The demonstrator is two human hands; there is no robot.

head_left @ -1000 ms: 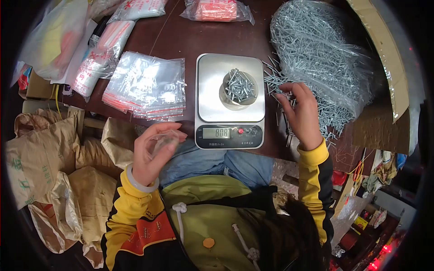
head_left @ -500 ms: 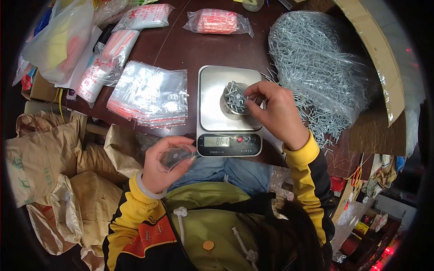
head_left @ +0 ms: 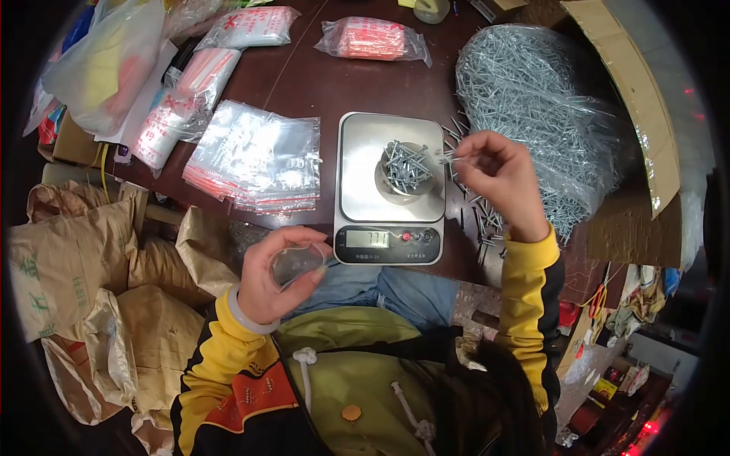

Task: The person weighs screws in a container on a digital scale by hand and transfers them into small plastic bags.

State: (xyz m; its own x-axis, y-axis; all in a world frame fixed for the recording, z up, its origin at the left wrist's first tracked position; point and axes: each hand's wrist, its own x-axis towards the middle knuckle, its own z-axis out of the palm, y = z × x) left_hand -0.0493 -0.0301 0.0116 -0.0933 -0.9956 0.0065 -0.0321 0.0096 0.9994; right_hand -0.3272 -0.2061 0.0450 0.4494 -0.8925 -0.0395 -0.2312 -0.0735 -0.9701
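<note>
A round metal cup [head_left: 389, 190] heaped with silver screws [head_left: 408, 166] stands on the steel pan of a digital scale [head_left: 357, 144]. Its display shows digits that look like 771. Just right of the cup, my right hand [head_left: 500, 178] pinches a few screws [head_left: 447, 157] between thumb and fingers. In my left hand [head_left: 266, 277], held near the scale's front left corner, is a small clear plastic cup [head_left: 296, 266], with fingers curled around it. The large clear bag of screws [head_left: 525, 99] lies beyond my right hand, with loose screws spilling out beside it.
Left of the scale lies a fanned stack of clear zip bags [head_left: 258, 156]. Plastic-wrapped packs [head_left: 372, 38] sit farther back and left. A cardboard flap [head_left: 631, 91] edges the right side. Brown paper sacks [head_left: 84, 273] stand at lower left.
My right hand has moved right, from the metal cup to beside the scale, with a few screws in its fingers. The display has dropped from about 861 to 771. My left hand stays nearly still.
</note>
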